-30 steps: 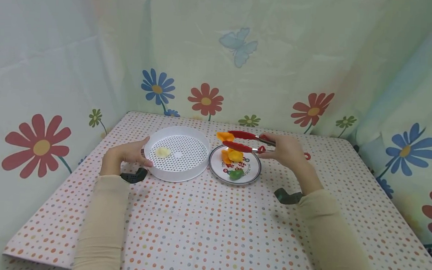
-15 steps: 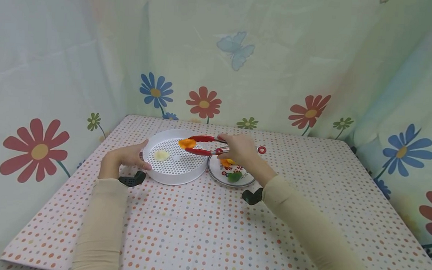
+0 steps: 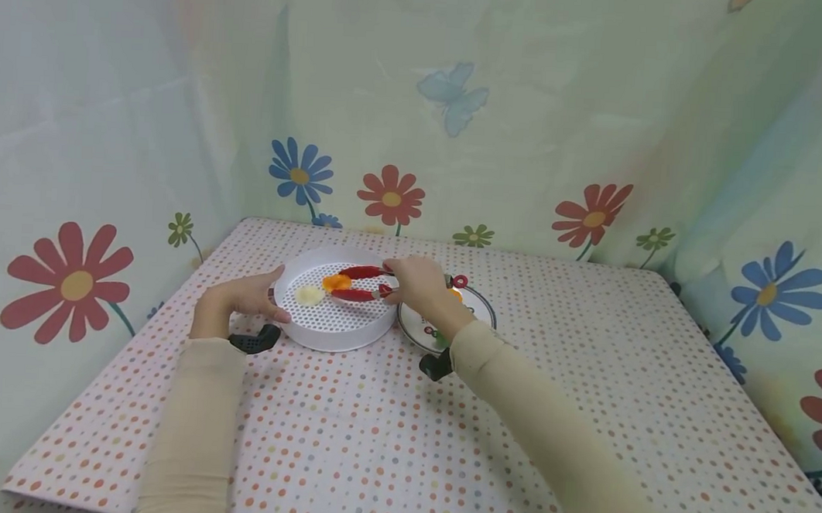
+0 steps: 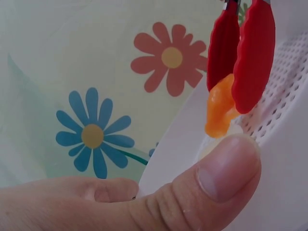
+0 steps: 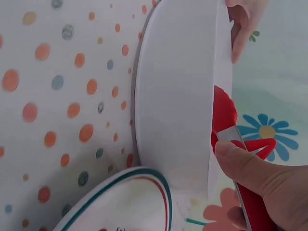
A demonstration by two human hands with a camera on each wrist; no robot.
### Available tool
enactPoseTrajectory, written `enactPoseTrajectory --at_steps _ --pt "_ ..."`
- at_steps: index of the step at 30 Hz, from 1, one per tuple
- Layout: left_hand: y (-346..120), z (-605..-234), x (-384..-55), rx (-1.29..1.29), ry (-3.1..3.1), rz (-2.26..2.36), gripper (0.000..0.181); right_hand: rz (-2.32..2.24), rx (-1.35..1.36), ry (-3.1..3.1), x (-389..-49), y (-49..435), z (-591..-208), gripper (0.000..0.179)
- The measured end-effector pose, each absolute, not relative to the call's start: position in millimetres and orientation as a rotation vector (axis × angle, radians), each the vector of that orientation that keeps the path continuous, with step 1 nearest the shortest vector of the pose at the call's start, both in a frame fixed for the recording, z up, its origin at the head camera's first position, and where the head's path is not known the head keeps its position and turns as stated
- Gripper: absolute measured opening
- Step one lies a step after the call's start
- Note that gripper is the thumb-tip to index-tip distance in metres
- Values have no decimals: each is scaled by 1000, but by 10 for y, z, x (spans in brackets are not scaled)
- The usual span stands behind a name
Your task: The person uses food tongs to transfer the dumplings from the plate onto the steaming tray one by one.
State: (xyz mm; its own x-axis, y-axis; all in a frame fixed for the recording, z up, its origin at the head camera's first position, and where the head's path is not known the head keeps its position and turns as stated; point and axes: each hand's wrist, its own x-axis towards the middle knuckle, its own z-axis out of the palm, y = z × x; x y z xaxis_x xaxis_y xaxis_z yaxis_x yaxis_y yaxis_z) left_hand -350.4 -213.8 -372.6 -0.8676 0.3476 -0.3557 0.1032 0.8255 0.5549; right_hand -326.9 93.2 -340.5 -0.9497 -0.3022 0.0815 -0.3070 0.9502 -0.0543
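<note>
In the head view my left hand [image 3: 247, 293] holds the left side of a round white steamer basket [image 3: 330, 340] with a perforated floor. The thumb [image 4: 228, 168] lies at its rim in the left wrist view. My right hand [image 3: 419, 289] grips red-tipped kitchen tongs [image 3: 360, 295], which reach over the basket. Between the tong tips is a glossy orange piece [image 4: 221, 107] that looks like bell pepper. A pale yellow piece [image 3: 309, 294] lies on the basket floor, just left of it.
A white plate [image 3: 483, 311] with a dark rim stands right beside the basket, partly hidden by my right arm. Orange and green bits show on it. A dotted cloth [image 3: 373, 440] covers the table, and a flowered curtain [image 3: 516, 122] hangs behind.
My right hand has carried the tongs and the orange piece leftward from over the plate and down into the basket. My left hand has stayed at the basket's side.
</note>
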Motion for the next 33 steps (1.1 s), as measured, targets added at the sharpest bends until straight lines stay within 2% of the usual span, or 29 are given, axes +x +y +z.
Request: enactPoseTrajectory --at_steps 6,19,33 --pt "-2142 -3715 -3515 318 2547 750 139 63 426 -3071 -3299 795 -3425 64" --pt "-2141 -3710 -3508 311 2543 762 134 104 369 -3129 -3283 751 -3423 64" --pt "-2138 -3728 -3530 282 2548 733 135 369 249 -3150 -3306 911 -3424 76"
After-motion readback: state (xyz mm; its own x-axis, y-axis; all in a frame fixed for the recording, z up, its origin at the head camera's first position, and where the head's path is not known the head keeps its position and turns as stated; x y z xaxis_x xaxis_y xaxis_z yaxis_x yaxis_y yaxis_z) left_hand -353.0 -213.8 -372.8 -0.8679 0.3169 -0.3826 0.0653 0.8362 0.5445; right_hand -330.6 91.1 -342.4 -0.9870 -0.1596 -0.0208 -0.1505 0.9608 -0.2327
